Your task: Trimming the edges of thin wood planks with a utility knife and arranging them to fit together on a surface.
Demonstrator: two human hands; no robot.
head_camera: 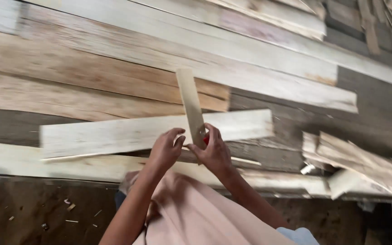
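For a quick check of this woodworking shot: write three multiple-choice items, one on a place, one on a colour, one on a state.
1. Where is the upright strip?
A. Between both hands
B. On the floor
C. Under the far boards

2. What colour is the small thing by the right fingers?
A. Blue
B. Red
C. Green

3. How is the strip held?
A. Lying flat
B. Standing up, slightly tilted
C. Snapped in two

Answers:
1 A, the left hand and right hand meet at the foot of the strip.
2 B, a red bit shows beside the right fingers.
3 B, the strip rises whole above the loose board.
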